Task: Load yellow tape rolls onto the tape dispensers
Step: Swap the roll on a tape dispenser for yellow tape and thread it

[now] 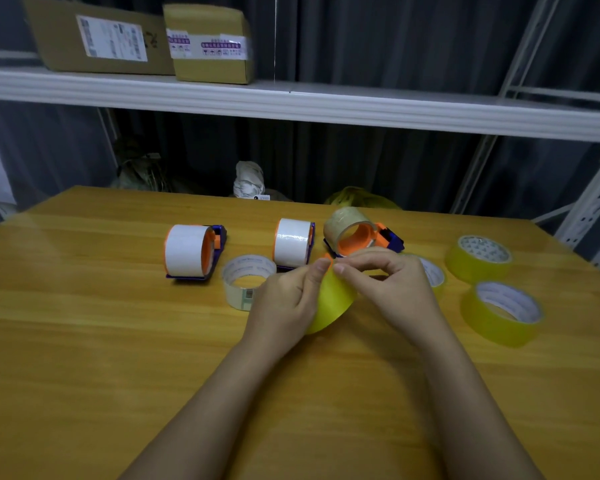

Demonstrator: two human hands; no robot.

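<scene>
Head view: left hand (284,296) and right hand (388,282) gripping yellow tape roll (333,303) above table (84,341), fingers (321,266) pinching at roll's top edge. Three dispensers sitting beyond: far-left (191,251), middle (293,245), right one (361,237). Two more yellow rolls (478,259) (503,313) lying right.

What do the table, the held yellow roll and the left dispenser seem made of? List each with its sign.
Table: wood or wood-look laminate, smooth with a slight sheen; grain lines show.
Yellow roll, gripped by the left hand and right hand: glossy translucent plastic tape, probably on a cardboard core.
Left dispenser: hard moulded plastic, blue frame, orange hub.
</scene>
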